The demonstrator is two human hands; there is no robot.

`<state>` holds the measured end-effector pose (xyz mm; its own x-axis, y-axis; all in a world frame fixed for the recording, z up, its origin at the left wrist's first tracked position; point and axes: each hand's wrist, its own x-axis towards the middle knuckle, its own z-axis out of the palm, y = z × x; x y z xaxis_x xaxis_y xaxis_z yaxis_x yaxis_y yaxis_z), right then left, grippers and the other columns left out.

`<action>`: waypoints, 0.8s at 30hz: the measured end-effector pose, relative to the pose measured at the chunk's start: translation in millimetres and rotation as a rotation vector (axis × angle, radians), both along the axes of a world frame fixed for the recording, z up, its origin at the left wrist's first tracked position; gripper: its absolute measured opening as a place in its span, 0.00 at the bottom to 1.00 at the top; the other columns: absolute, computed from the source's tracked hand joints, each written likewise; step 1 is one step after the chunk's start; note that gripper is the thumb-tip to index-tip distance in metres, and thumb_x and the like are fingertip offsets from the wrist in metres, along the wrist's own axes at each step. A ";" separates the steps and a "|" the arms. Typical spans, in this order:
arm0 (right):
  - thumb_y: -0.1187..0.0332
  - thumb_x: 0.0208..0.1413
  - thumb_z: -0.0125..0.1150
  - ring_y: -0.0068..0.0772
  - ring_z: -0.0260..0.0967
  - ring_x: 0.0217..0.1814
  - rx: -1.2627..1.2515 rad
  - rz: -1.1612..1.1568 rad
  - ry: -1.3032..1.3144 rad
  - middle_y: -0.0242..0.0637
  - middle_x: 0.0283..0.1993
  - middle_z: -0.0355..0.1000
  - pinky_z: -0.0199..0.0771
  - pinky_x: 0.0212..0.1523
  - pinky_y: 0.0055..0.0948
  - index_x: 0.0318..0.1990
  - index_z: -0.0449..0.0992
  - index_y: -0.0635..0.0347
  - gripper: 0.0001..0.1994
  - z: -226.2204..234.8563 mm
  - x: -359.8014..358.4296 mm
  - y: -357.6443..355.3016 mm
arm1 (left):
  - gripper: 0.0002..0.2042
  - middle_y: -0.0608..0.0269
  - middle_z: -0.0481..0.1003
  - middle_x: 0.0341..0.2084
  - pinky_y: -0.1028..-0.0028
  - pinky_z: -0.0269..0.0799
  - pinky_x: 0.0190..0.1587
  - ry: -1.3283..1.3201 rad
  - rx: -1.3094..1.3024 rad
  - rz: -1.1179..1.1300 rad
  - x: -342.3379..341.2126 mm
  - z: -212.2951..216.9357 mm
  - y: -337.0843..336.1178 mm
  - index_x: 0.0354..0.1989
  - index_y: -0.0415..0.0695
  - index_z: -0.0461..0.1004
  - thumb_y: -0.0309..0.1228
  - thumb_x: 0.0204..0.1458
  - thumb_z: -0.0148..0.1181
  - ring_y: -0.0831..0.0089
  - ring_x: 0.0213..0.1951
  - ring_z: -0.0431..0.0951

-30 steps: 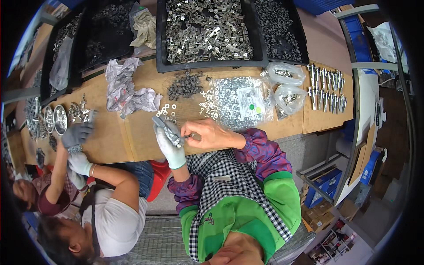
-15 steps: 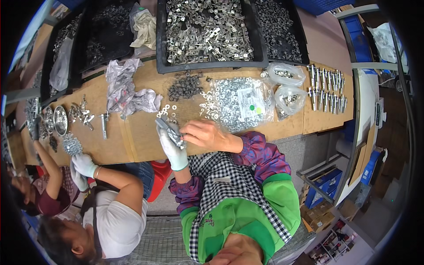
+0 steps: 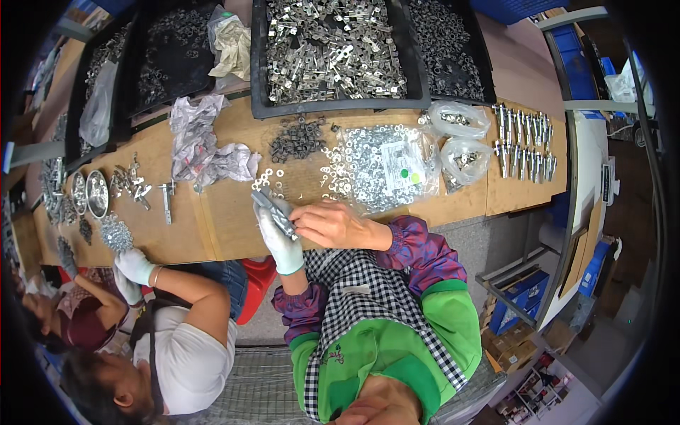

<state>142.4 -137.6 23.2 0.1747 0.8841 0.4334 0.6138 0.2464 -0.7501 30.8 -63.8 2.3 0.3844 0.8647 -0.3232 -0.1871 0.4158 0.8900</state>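
My left hand (image 3: 278, 237), in a white glove, grips a long grey metal bracket (image 3: 273, 211) that slants up to the left over the wooden bench (image 3: 212, 219). My bare right hand (image 3: 333, 225) touches the lower end of that bracket with its fingertips. Small silver washers (image 3: 269, 178) lie loose on the bench just beyond my hands. A heap of dark nuts (image 3: 297, 138) sits further back, and an open clear bag of shiny washers (image 3: 382, 166) lies to the right of them.
A black tray of metal brackets (image 3: 333, 49) stands at the back, with darker trays (image 3: 170, 57) left of it. Upright bolts (image 3: 523, 145) stand at the right end. A person in a white shirt (image 3: 184, 354) works at my left, gloved hands (image 3: 131, 268) at the bench edge.
The neighbour's gloved hands have dropped from the bench top to its near edge, leaving a pile of small parts there. My own hands stay on the bracket, barely shifted.
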 end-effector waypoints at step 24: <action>0.69 0.47 0.55 0.30 0.69 0.34 -0.127 0.338 -0.369 0.33 0.31 0.63 0.70 0.35 0.31 0.33 0.67 0.59 0.07 13.6 21.4 3.5 | 0.24 0.64 0.66 0.37 0.76 0.63 0.42 0.174 0.167 -0.148 -1.3 -3.2 -1.5 0.60 0.36 0.57 0.42 0.64 0.36 0.76 0.36 0.65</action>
<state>163.8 -134.0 36.7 -0.2742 0.9145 0.2974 0.7447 0.3977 -0.5360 29.5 -65.4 -0.8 0.4621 0.8499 -0.2531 0.0265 0.2721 0.9619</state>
